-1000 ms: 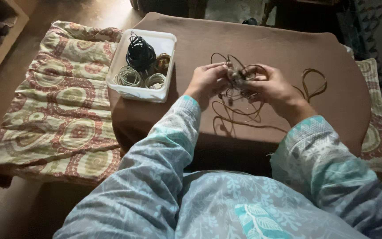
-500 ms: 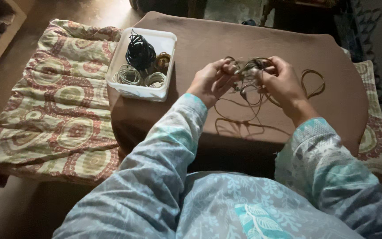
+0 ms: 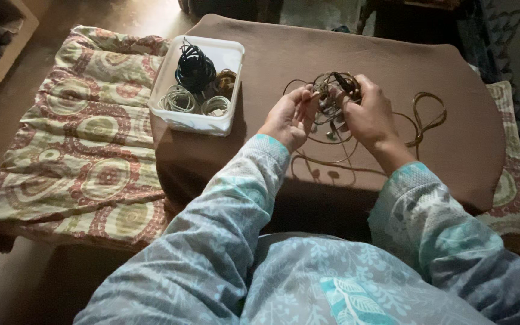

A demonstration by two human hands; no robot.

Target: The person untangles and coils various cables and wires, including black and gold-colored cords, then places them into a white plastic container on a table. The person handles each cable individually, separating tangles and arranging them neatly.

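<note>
Left hand [image 3: 289, 115] grips one side of a tangled bundle of thin tan cord [image 3: 334, 90], fingers curled around its loops, and the right hand [image 3: 365, 114] pinches the other side of the same bundle, both held just above the brown tabletop [image 3: 308, 48]. Loose strands of the cord hang down and trail across the table, ending in a looped length [image 3: 425, 114] to the right of the right hand.

Far left, a patterned floor cushion [image 3: 73, 150] lies beside the table. On the table's left corner sits a white plastic tub [image 3: 227, 75] holding a black coil of cord [image 3: 195, 69], pale coils [image 3: 179, 99] and a brownish coil [image 3: 227, 79]; the tub's near wall stands close to the table's left edge. Between the tub and the hands the brown surface is bare, and more bare surface stretches behind and to the right of the looped length up to the curved right edge. Another patterned cushion [image 3: 513, 180] shows past that edge.

The room is dim: small fittings dangling from the cord are hard to make out, and the table's near edge is hidden by the person's light blue sleeves [image 3: 230, 222]
</note>
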